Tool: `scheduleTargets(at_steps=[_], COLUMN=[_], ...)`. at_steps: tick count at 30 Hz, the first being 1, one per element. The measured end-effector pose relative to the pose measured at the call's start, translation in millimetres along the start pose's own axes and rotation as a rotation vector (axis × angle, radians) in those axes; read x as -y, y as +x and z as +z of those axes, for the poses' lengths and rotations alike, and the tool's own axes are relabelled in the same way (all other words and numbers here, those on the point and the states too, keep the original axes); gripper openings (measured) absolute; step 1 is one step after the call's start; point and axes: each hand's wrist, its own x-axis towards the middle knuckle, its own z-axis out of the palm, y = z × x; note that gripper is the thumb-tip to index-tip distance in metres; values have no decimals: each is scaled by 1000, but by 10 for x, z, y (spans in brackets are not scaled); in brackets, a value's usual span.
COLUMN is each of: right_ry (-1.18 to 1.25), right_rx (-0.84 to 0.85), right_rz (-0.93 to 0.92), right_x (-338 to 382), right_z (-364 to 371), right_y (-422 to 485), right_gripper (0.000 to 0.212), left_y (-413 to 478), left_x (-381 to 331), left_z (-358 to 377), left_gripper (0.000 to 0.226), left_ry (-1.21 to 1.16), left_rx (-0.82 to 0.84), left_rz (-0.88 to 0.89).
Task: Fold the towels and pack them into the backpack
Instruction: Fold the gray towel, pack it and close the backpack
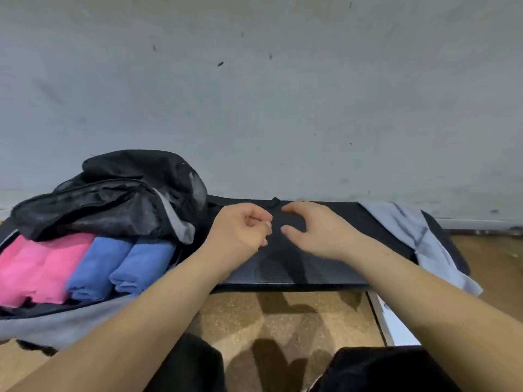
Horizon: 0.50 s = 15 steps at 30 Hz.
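Soft rolled pink towels and blue towels lay packed in the open backpack, left of both hands: left hand curled, hold unclear; right hand spread over black mesh

Two forearms on show: the left forearm at 7 o'clock, the right forearm at 4 o'clock, both bare all the way to the picture's edge. Left hand and right hand are bare too, nails short and pale. Down at 6 o'clock, black clothing over the legs.
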Motion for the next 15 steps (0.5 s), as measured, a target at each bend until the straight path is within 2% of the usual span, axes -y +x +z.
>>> scheduleTargets(at_steps=[5, 8, 11, 15], right_ry=[106, -35, -53, -7], right_rx=[-11, -199, -370, -304], right_rz=[334, 563, 796, 933], right_x=[-1051, -1693, -2253, -2646], right_z=[25, 81, 120, 193], right_y=[-175, -272, -413, -520], right_gripper=[64, 71, 67, 48], left_y=[131, 188, 292, 387], left_x=[-68, 86, 100, 30], left_z=[794, 1074, 1173, 1241], left_gripper=[15, 19, 18, 14], left_ry=[16, 133, 271, 275], left_rx=[119, 158, 216, 255], left_rz=[-103, -143, -59, 28])
